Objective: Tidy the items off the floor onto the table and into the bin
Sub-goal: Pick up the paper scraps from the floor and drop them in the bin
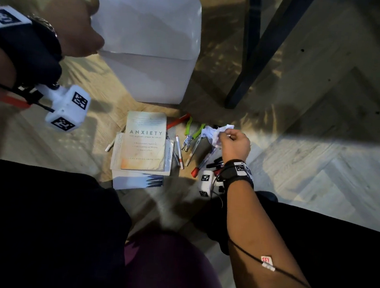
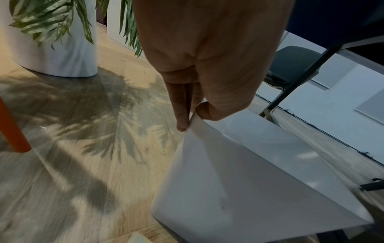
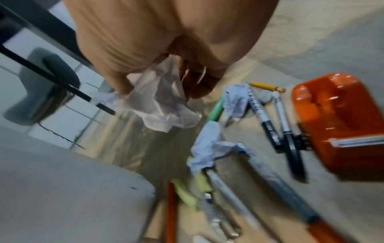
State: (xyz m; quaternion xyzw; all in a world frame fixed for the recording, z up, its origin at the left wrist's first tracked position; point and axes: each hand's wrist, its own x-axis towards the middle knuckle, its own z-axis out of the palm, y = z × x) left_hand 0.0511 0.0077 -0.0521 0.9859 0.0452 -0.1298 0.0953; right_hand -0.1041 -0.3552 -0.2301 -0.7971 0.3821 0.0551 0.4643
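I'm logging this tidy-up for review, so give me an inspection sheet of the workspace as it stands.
Surface: wooden herringbone floor, partly sunlit, with leaf shadows.
Job's things: white bin upright on the floor; crumpled paper lifted; two more paper scraps still down.
Clutter: stacked books, pens, green-handled pliers, orange tape dispenser.
Grippers: left hand pinches the bin's rim; right hand has the crumpled paper in its grip.
Cables: thin black cord along the right forearm.
Surroundings: black table leg, white planter with palm leaves, dark chair.
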